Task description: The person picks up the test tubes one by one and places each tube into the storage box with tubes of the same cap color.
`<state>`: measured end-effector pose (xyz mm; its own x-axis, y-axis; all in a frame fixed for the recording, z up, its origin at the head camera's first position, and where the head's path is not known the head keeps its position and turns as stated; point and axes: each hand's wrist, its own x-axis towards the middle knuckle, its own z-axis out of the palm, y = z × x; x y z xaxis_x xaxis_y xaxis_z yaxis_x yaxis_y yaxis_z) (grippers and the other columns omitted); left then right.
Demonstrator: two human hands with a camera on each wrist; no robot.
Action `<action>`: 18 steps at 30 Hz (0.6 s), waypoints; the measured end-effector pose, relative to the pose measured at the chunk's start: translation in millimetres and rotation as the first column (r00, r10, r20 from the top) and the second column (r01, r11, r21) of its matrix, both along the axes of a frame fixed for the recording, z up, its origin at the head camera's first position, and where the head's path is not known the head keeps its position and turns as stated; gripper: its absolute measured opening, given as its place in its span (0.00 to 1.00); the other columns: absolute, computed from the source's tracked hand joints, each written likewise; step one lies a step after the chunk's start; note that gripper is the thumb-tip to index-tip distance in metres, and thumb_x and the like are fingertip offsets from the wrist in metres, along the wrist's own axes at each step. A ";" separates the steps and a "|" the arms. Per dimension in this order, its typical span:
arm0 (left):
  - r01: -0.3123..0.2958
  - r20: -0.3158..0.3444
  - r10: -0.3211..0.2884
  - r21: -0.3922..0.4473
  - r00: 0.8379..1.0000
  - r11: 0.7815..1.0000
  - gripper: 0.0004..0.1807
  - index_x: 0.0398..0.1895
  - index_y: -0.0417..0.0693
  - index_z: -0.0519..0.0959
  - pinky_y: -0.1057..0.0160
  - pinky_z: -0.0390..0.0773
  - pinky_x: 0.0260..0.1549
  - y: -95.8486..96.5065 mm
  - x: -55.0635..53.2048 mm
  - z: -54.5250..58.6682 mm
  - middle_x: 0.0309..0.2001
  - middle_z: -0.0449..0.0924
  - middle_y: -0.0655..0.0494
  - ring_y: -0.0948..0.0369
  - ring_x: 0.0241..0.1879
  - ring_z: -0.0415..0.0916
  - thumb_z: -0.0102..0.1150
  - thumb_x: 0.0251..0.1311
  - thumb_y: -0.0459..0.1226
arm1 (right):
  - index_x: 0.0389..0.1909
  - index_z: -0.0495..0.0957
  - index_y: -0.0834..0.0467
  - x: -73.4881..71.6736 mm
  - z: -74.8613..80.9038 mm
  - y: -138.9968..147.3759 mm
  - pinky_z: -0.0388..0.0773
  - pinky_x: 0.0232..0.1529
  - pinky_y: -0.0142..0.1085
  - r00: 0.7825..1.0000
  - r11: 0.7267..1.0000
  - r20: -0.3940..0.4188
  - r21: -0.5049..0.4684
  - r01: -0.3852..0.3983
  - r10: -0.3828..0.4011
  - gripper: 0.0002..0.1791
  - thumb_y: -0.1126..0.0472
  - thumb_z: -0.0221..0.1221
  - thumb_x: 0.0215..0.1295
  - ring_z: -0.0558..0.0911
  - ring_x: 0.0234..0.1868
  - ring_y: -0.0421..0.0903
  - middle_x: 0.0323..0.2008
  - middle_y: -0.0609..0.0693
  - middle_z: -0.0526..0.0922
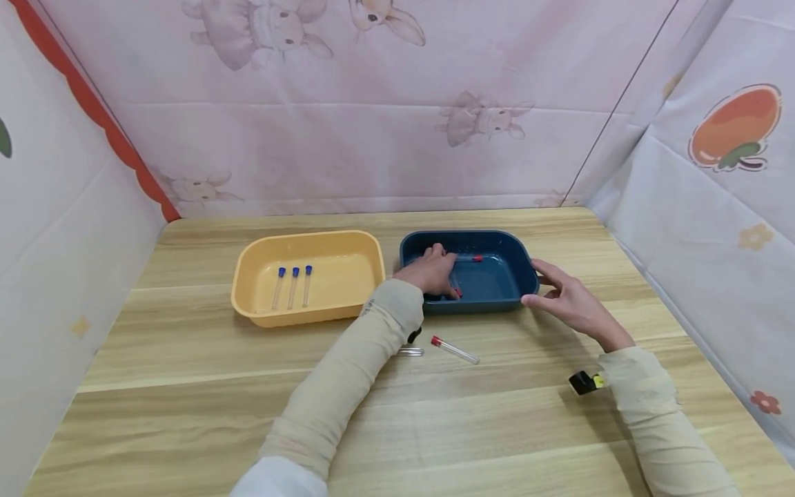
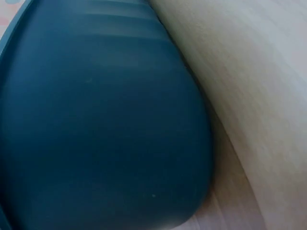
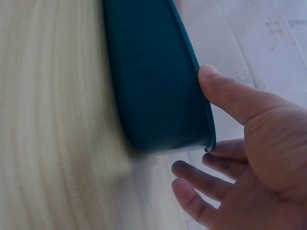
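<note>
My left hand (image 1: 433, 268) reaches over the near left rim into a dark blue tray (image 1: 491, 306). Its fingertips are mostly hidden, so whether they hold anything does not show. Close to its thumb, a test tube with a red stopper (image 1: 458, 293) lies in the tray. Farther back in there lies another red-stoppered test tube (image 1: 468, 259). At the tray's right end, my right hand (image 1: 573, 302) holds the rim, thumb on the near side and fingers round the corner. The right wrist view shows its thumb (image 3: 209, 74) on the rim edge. Only the tray's wall (image 2: 105, 124) fills the left wrist view.
A yellow tray (image 1: 310, 317) to the left holds three test tubes with blue stoppers (image 1: 295, 272). On the wooden table in front lies a red-stoppered test tube (image 1: 456, 350). Beside it, another glass tube (image 1: 410, 352) is partly covered by my left sleeve. Printed cloth walls (image 1: 373, 159) enclose the table.
</note>
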<state>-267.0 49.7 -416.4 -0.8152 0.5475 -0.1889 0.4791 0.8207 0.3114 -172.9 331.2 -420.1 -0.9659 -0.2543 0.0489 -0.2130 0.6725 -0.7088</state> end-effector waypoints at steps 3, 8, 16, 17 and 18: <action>0.004 -0.001 -0.004 0.014 1.000 1.000 0.48 0.79 0.48 0.63 0.57 0.70 0.62 -0.3 -0.3 1.2 0.65 0.61 0.47 0.54 0.60 0.60 0.74 0.60 0.54 | 0.81 0.53 0.63 1.1 1.2 0.0 0.71 0.63 0.62 1.000 1.000 0.000 0.008 0.004 -0.004 0.45 0.55 0.65 0.73 0.67 0.72 0.69 0.79 0.65 0.55; -0.009 0.020 0.008 0.064 1.000 0.998 0.51 0.80 0.48 0.61 0.56 0.69 0.64 -4.9 0.7 6.0 0.67 0.60 0.46 0.54 0.62 0.60 0.76 0.58 0.52 | 0.81 0.53 0.63 1.1 1.4 -1.9 0.71 0.64 0.62 1.000 1.000 -0.002 0.015 0.009 -0.009 0.45 0.55 0.65 0.73 0.67 0.72 0.68 0.79 0.65 0.55; -0.022 0.040 0.017 0.135 0.999 0.991 0.47 0.80 0.52 0.62 0.55 0.71 0.65 -13.5 4.3 13.5 0.68 0.61 0.49 0.56 0.63 0.61 0.73 0.61 0.51 | 0.81 0.54 0.64 1.7 0.5 -4.8 0.72 0.63 0.62 1.000 1.000 -0.016 0.021 0.010 -0.010 0.45 0.55 0.66 0.72 0.68 0.70 0.69 0.78 0.66 0.56; -0.015 0.042 0.009 0.148 0.999 0.989 0.46 0.80 0.52 0.62 0.55 0.71 0.66 -14.4 5.4 14.6 0.68 0.61 0.49 0.56 0.63 0.61 0.73 0.62 0.50 | 0.81 0.54 0.65 2.1 0.1 -4.8 0.72 0.63 0.62 1.000 1.000 -0.017 0.017 0.010 -0.010 0.45 0.55 0.66 0.72 0.68 0.70 0.69 0.78 0.67 0.56; -0.005 0.043 -0.002 0.157 0.999 0.988 0.45 0.80 0.52 0.62 0.55 0.71 0.66 -15.1 6.5 15.6 0.69 0.61 0.48 0.56 0.64 0.61 0.72 0.63 0.50 | 0.81 0.54 0.64 2.7 -0.4 -4.8 0.72 0.62 0.61 1.000 1.000 -0.017 0.018 0.011 -0.011 0.45 0.55 0.66 0.72 0.69 0.70 0.69 0.78 0.66 0.56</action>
<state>-260.5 34.6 -400.8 -0.8092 0.5717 -0.1355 0.4608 0.7606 0.4572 -170.2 326.4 -420.6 -0.9677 -0.2447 0.0609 -0.2175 0.6874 -0.6929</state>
